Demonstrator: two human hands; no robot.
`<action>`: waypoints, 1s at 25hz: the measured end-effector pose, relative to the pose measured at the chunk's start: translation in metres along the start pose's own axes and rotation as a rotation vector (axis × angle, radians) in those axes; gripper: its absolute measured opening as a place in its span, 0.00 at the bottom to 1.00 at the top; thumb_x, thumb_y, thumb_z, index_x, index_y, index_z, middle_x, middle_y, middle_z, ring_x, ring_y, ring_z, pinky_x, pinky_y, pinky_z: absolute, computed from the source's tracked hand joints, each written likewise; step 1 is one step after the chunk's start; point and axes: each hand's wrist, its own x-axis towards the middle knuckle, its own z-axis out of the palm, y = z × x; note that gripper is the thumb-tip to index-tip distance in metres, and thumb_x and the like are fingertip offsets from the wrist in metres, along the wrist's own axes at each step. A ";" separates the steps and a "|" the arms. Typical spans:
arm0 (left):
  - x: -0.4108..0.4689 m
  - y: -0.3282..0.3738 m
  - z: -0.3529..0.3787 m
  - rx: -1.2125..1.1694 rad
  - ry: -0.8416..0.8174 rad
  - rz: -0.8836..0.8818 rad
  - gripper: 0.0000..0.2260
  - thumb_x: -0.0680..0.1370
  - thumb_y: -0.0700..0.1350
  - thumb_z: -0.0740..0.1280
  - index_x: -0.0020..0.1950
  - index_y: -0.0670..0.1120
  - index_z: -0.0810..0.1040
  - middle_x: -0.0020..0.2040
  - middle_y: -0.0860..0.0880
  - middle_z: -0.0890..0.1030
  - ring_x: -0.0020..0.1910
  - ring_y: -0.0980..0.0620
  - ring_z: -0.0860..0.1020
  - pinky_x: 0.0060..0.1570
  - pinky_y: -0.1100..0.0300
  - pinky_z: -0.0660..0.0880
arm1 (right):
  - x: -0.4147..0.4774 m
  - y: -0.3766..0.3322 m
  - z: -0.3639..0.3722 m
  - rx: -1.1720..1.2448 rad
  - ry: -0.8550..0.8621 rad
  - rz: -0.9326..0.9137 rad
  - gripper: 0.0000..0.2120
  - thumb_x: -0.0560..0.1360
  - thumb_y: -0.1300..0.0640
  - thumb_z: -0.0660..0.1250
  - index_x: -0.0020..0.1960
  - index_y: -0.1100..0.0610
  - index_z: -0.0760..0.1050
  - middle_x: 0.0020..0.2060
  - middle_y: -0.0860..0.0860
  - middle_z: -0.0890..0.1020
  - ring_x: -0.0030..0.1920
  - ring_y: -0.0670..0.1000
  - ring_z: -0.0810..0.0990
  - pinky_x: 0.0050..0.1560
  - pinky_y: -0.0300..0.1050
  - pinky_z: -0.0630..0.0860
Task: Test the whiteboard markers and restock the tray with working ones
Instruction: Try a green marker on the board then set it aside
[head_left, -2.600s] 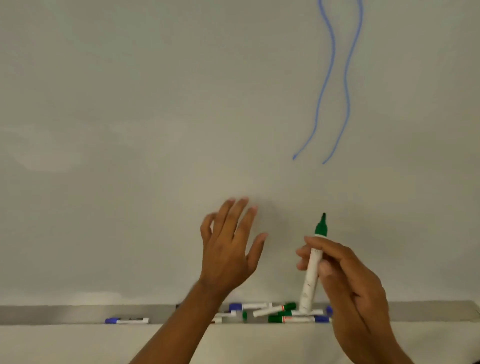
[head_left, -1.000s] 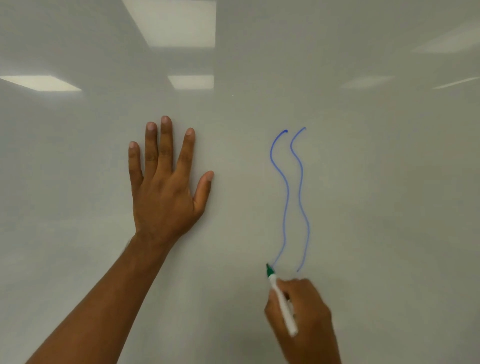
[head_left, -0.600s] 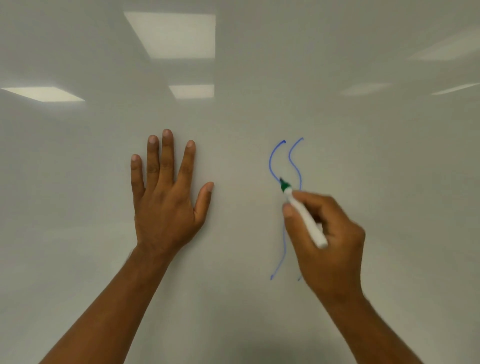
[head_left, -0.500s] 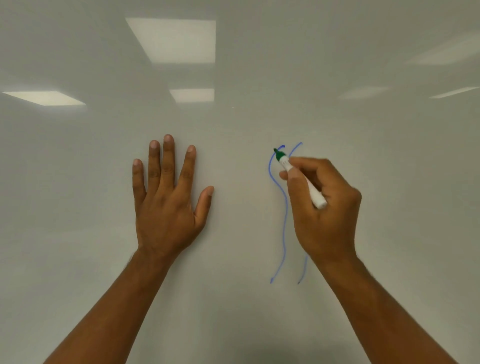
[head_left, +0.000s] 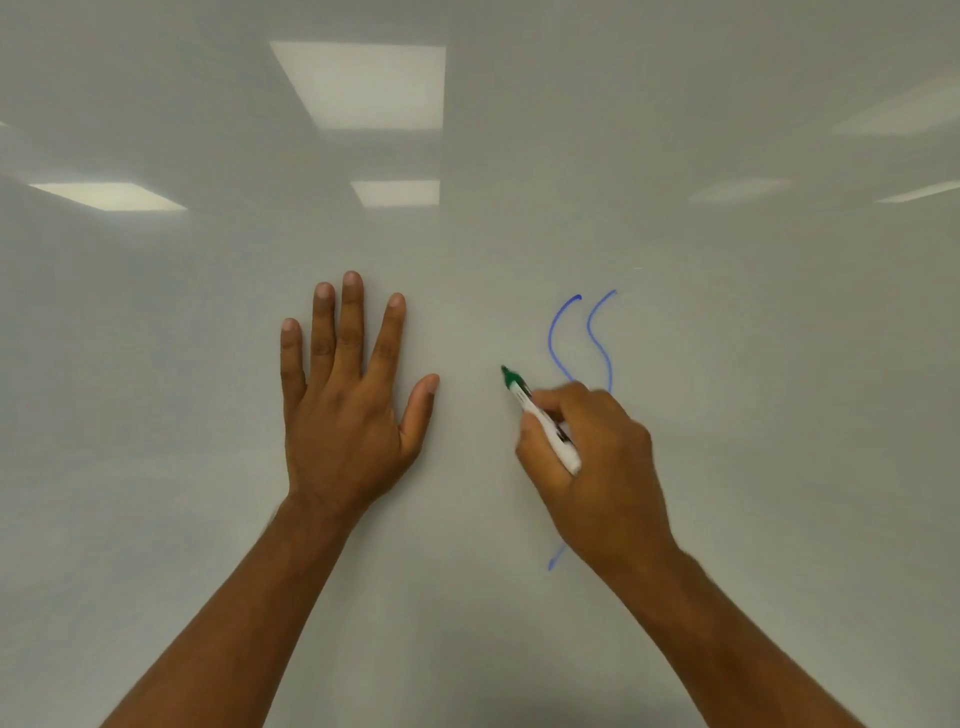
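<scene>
Marker poised at the whiteboard, tip up-left

Green marker (head_left: 540, 418) is gripped in your right hand (head_left: 597, 467), its long axis slanting up-left toward bare whiteboard (head_left: 779, 415) beside two blue lines (head_left: 597, 332). Your left hand (head_left: 345, 415) rests open and flat, well apart on the left.

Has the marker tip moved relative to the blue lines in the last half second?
Yes. The green marker tip was at the top of the left blue line; now it sits lower and left of both lines, toward the left hand.
</scene>
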 end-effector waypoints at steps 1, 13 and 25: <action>0.000 0.000 0.000 -0.002 0.002 0.001 0.35 0.85 0.64 0.54 0.87 0.50 0.49 0.87 0.42 0.48 0.86 0.40 0.47 0.82 0.35 0.51 | -0.019 0.006 -0.004 0.026 0.014 0.045 0.03 0.75 0.51 0.67 0.49 0.47 0.77 0.36 0.44 0.76 0.36 0.47 0.77 0.34 0.47 0.74; 0.001 -0.001 0.000 0.015 -0.008 -0.008 0.35 0.85 0.64 0.53 0.87 0.50 0.48 0.87 0.41 0.50 0.86 0.39 0.48 0.82 0.35 0.50 | -0.157 0.015 -0.007 -0.031 -0.210 0.351 0.01 0.75 0.47 0.66 0.46 0.44 0.75 0.34 0.43 0.77 0.36 0.48 0.76 0.35 0.46 0.74; -0.060 0.036 -0.033 -0.184 0.019 -0.134 0.31 0.84 0.59 0.61 0.84 0.47 0.61 0.85 0.40 0.60 0.85 0.37 0.56 0.80 0.39 0.56 | -0.207 0.012 -0.048 0.393 -0.156 0.608 0.08 0.78 0.48 0.65 0.53 0.50 0.80 0.42 0.50 0.87 0.42 0.53 0.85 0.42 0.51 0.80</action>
